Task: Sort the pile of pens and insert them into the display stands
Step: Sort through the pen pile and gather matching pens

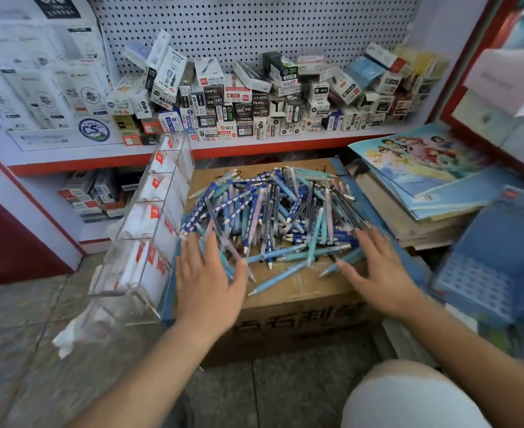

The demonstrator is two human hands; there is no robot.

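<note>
L hand [209, 273] is flat, palm down, fingers spread wide, holding nothing. Its fingertips lie on the near-left edge of the pens [273, 211], w/ a few barrels running under the fingers. R hand [378, 273] is the same: flat, fingers fanned, nothing gripped, tips touching the near-right edge of the heap. Both forearms reach in from the bottom of view, one either side of the pile.

Pens sit in one loose tangled heap on top of a brown box [301, 307]. They are mostly light blue, teal and dark blue w/ white dots, plus some grey and black ones, pointing every way. One light-blue pen [281, 278] lies a bit apart btwn the hands, near the box's front edge.

Just L of the box is a clear stand [143, 242], tilted, split into compartments front to back. White paper [69, 335] w/ red marks fills them and spills out the near end onto the floor [38, 350]. To the R, near the R forearm, is a blue stand [486, 273] w/ a grid of holes; it's blurred, so detail is unclear.

Behind it, R of the box, a stack of books [424, 180] has a cartoon cover on top. Behind the box, a white shelf [254, 146] w/ red trim carries many small cartons [254, 97], stacked and leaning vs. a pegboard [254, 26]. More cartons sit under the shelf at L. A knee [409, 396] shows bottom R.
</note>
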